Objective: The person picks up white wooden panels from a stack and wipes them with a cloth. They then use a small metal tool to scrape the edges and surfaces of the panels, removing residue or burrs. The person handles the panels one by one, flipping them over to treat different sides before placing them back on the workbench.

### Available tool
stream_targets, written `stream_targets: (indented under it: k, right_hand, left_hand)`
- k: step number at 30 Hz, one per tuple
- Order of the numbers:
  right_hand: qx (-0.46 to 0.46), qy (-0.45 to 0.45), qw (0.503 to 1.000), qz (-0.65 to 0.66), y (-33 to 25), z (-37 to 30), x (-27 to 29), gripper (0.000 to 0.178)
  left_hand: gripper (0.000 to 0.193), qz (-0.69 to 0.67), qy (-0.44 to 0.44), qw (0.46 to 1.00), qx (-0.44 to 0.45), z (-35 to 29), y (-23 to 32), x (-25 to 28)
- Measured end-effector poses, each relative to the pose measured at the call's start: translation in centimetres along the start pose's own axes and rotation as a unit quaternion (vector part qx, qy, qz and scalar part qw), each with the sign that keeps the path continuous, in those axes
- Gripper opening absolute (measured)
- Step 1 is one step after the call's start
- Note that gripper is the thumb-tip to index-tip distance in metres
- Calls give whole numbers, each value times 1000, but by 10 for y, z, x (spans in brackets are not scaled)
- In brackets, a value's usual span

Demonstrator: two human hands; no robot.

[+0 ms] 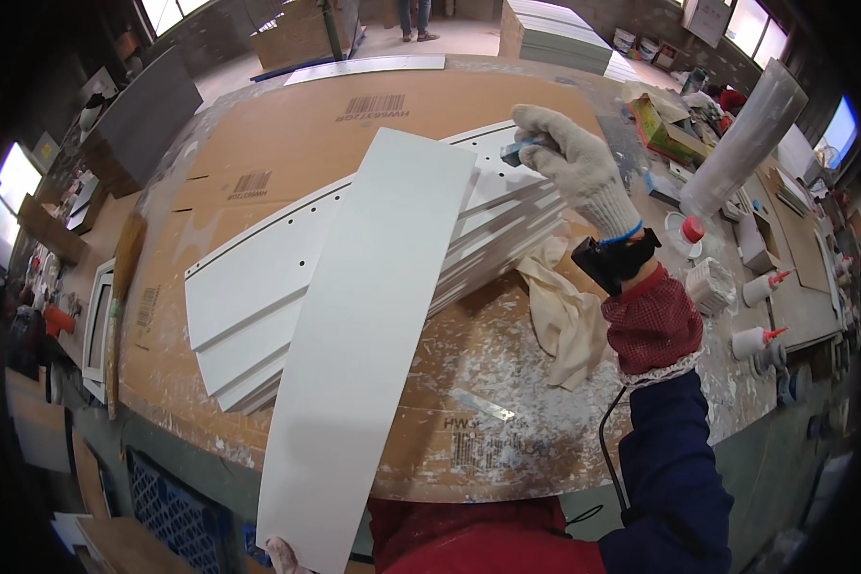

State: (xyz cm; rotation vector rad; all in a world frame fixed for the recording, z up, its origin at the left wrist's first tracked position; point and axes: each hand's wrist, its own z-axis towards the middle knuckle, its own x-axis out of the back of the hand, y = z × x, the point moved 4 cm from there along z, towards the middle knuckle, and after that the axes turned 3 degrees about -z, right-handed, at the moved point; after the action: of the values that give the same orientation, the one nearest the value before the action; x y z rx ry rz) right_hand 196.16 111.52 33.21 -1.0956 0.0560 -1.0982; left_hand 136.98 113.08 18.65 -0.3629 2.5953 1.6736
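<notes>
A long flat white board (368,287) lies slanted across a stack of drilled white boards (249,297), its near end reaching past the table edge. My left hand (282,555) grips that near end at the lower rim of the view; only part of its gloved fingers shows. Above the right part of the stack is my right hand (574,163), in a pale knit glove. Its fingers are closed on a small blue object (517,151), mostly hidden, whose kind I cannot make out. A crumpled cream cloth (564,320) rests below the right wrist.
Cardboard (297,134) covers the table, littered with white flakes and a flat metal strip (483,406). Glue bottles with red tips (761,287) and a roll of clear film (744,139) stand right. A long brush (124,287) lies left. A person (416,17) stands far back.
</notes>
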Motion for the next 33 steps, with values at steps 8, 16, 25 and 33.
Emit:
stream_targets:
  k: [8, 16, 25, 33]
  right_hand:
    - [111, -67, 963, -237, -14, 28, -29, 40]
    - [76, -22, 968, -240, -5, 36, -29, 37]
    - [90, -20, 953, -290, -12, 28, -33, 36]
    - [71, -24, 957, -280, -16, 28, -39, 31]
  left_hand:
    - [68, 18, -4, 999, 27, 6, -7, 13]
    - [68, -37, -8, 997, 68, 5, -12, 22]
    - [63, -1, -4, 1000, 21, -3, -4, 3]
    - [55, -80, -52, 995, 24, -8, 2, -15]
